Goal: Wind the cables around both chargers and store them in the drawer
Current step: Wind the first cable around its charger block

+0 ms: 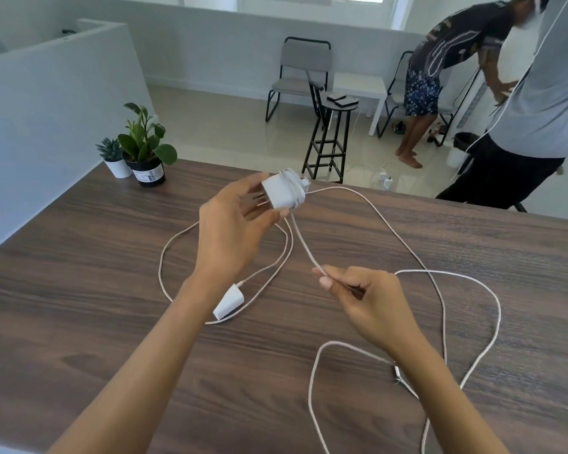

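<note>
The left hand (233, 221) holds the first charger (281, 191) raised above the wooden table (79, 290), fingers and thumb curled round its body, prongs pointing toward the palm. A few turns of cable already sit around the block. The right hand (358, 293) pinches the same cable (304, 247) between thumb and fingertips, just nearer the wearer than the charger, the strand running taut between the two hands.

The second charger (229, 301) lies on the table below the charger in hand, beside the left forearm, its own cable (164, 257) looping unwound around it. No drawer is in view.

Risks noted:
- The long free run of the cable being wound sprawls in wide loops on the far right of the held charger. It appears to cross itself, and may snag or knot as it is drawn in.
- The two cables lie close together beneath the held charger; pulling one could drag the second charger along or off its spot.
- The existing turns look loose. If the right hand's tension slackens, they may slip off the block.
- The plug end trailing near the right forearm could whip across the table.
</note>
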`<state>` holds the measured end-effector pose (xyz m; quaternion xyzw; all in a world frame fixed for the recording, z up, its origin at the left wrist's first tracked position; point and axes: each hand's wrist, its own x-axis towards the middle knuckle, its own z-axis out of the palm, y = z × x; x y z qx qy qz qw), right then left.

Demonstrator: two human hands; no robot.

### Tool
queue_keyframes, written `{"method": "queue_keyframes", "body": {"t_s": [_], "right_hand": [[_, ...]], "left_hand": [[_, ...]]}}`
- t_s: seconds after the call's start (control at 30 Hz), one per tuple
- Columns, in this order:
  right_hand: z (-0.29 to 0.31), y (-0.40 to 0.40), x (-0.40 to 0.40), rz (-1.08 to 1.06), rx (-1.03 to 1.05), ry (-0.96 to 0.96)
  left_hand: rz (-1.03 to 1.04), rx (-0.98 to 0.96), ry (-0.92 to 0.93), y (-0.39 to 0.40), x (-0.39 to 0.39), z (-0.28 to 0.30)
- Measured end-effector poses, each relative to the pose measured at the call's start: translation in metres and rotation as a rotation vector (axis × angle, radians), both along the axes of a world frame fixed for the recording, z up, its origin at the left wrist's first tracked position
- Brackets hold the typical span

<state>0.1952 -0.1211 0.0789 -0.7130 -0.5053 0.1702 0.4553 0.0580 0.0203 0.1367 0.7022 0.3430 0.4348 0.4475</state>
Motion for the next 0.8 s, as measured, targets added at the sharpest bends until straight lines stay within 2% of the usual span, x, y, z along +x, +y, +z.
{"method": "queue_keyframes", "body": {"t_s": [0.1, 0.23, 0.37, 0.6, 0.8], "right_hand": [[0.017, -0.009, 0.000, 0.104, 0.026, -0.281], [0.036, -0.014, 0.001, 0.092, 0.095, -0.388], [0.051, -0.014, 0.007, 0.046, 0.159, -0.449], [0.063, 0.002, 0.026, 0.024, 0.201, -0.516], [0.058, 0.018, 0.039, 0.041, 0.140, -0.440]], "left_hand": [[-0.019, 0.017, 0.043, 0.006, 0.005, -0.007], [-0.066, 0.049, 0.091, 0.002, 0.007, -0.023], [-0.133, 0.140, 0.164, -0.004, 0.005, -0.036], [-0.281, 0.148, 0.203, -0.031, -0.005, -0.054], [-0.377, 0.110, 0.135, -0.051, -0.015, -0.053]]}}
